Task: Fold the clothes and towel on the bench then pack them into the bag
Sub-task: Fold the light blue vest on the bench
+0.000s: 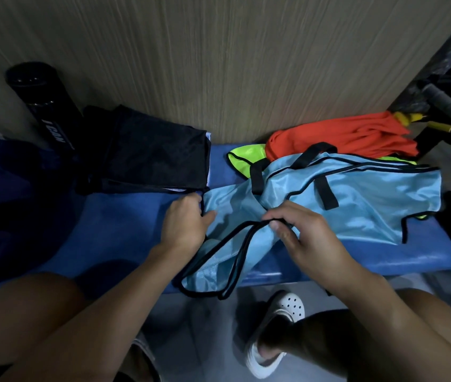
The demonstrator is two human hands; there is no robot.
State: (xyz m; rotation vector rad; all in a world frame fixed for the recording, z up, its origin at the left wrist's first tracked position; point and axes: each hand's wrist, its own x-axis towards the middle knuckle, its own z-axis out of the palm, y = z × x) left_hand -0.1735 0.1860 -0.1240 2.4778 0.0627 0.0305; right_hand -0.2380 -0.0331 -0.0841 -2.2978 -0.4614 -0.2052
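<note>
A light blue bib with black trim (pixel 356 205) lies spread across the blue bench (pixel 125 230), its near end hanging over the front edge. My left hand (pixel 184 224) grips the bib's left edge. My right hand (pixel 304 232) pinches a black-trimmed strap of the same bib near the middle. A neon yellow-green bib (pixel 242 158) lies partly under the blue one. An orange garment (pixel 342 137) is bunched behind them against the wall. A folded dark pile (pixel 152 153) sits to the left. A dark blue bag (pixel 6 194) rests at the far left.
A black tube (pixel 45 106) leans on the wood-panel wall at the left. A racket with a grey grip (pixel 450 106) and yellow frame sticks out at the right. My knees and a white clog (pixel 276 326) are below the bench edge.
</note>
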